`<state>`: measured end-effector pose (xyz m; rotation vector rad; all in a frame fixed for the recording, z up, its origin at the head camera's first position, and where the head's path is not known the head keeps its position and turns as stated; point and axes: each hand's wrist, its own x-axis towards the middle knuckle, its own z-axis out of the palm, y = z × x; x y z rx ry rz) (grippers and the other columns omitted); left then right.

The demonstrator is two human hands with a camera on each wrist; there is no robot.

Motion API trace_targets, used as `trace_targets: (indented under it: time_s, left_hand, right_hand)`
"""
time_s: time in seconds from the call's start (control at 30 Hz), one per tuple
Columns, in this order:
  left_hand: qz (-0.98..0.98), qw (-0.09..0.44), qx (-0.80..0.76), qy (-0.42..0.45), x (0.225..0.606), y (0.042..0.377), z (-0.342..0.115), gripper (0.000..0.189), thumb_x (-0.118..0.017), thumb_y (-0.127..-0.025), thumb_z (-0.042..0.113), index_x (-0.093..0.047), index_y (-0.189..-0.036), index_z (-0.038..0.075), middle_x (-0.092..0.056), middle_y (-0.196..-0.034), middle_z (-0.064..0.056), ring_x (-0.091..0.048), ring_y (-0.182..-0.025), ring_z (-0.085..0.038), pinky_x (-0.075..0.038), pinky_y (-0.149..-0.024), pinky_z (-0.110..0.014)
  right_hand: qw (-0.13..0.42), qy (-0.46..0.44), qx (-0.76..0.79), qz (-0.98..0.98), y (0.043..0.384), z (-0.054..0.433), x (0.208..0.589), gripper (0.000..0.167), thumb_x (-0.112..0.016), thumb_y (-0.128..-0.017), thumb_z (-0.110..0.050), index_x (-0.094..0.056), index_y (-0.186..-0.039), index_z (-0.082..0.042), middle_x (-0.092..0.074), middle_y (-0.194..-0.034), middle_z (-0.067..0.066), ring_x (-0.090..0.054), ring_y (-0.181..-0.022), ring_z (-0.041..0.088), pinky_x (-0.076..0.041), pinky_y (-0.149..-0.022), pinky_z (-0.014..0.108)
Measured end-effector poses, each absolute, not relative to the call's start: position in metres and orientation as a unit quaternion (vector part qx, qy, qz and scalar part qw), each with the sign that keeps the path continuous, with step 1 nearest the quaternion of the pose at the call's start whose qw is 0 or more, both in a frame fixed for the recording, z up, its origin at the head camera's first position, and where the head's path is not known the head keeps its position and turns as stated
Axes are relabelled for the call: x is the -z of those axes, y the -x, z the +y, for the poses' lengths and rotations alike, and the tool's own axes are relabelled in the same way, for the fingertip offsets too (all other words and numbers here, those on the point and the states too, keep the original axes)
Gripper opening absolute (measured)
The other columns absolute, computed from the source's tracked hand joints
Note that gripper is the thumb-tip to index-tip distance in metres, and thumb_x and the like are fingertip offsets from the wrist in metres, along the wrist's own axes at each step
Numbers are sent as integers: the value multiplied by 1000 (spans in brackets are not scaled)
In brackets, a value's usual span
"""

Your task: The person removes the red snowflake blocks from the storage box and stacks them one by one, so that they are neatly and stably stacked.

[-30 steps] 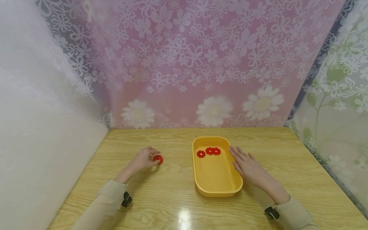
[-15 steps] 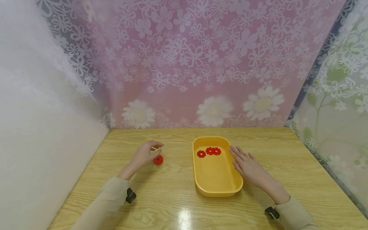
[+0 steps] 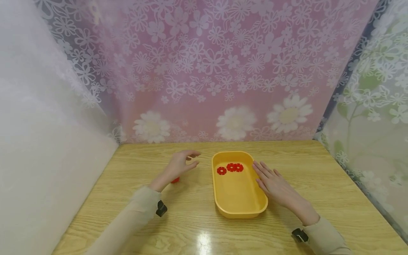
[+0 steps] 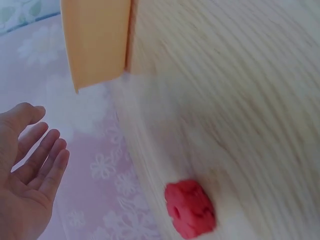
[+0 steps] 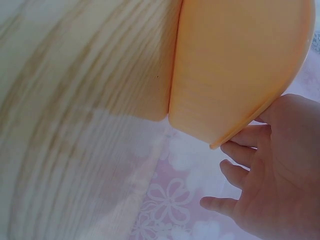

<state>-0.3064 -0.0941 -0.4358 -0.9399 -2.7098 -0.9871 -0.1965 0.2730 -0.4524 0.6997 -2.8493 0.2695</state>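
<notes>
My left hand (image 3: 179, 163) is raised over the table left of the yellow tray (image 3: 239, 196), fingers and thumb apart with nothing between them. Partly hidden beneath its wrist, a red lump of notched discs (image 3: 175, 180) lies on the table. The left wrist view shows this red piece (image 4: 190, 209) whole, apart from the fingers. Inside the tray, near its far end, lie a single red notched disc (image 3: 218, 171) and two overlapping ones (image 3: 235, 167). My right hand (image 3: 276, 185) rests its straight fingers against the tray's right rim; the right wrist view shows them touching the rim's outside.
The wood-grain table (image 3: 197, 198) extends around the tray. A pink flowered curtain (image 3: 197, 88) closes off the back, with a pale sheet (image 3: 54, 124) on the left and a flowered one (image 3: 373, 134) on the right.
My left hand has come away from the red piece, rising and moving right toward the tray, its fingers spreading. The red piece stays on the table. My right hand stays at the tray rim.
</notes>
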Motion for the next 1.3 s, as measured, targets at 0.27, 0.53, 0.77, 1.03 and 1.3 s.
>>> trace_targets:
  time_s: [0.27,0.53,0.77,1.03,1.3]
  left_hand:
    - [-878,53,324,349,430,316,-56,40,-72,-95,16,-65,-133,6,-68,-129,-9,-65,-115,-29,-56,-96,-39]
    - [-862,32,323,389,426,321,-23,43,-72,-95,14,-63,-135,3,-66,-132,-12,-64,-118,-32,-54,-99,-41]
    - [-880,19,270,390,427,327,-1,40,-74,-94,16,-65,-132,7,-67,-130,-8,-65,-115,-25,-54,-98,-33]
    - [-893,-28,177,413,433,330,18,38,-78,-89,11,-69,-125,3,-70,-121,-11,-66,-109,-24,-54,-95,-30]
    - [-909,-56,85,405,440,330,29,29,-78,-89,10,-73,-117,4,-73,-114,-7,-67,-100,-20,-55,-90,-27]
  right_hand:
    - [100,-238,-88,-962,197,274,453,57,-57,-104,-18,-39,-153,3,-37,-159,20,-35,-146,41,-35,-108,69]
    - [98,-239,-89,-962,198,274,455,57,-56,-104,-20,-39,-154,1,-36,-160,19,-35,-146,40,-35,-108,69]
    - [103,-240,-88,-961,198,275,455,57,-57,-103,-19,-39,-154,1,-37,-159,19,-35,-146,40,-35,-108,69]
    - [103,-241,-85,-961,198,277,457,56,-56,-104,-19,-39,-154,2,-37,-159,19,-36,-145,41,-36,-106,70]
    - [109,-243,-85,-960,196,274,454,56,-57,-103,-17,-40,-153,3,-38,-158,20,-37,-145,41,-37,-106,69]
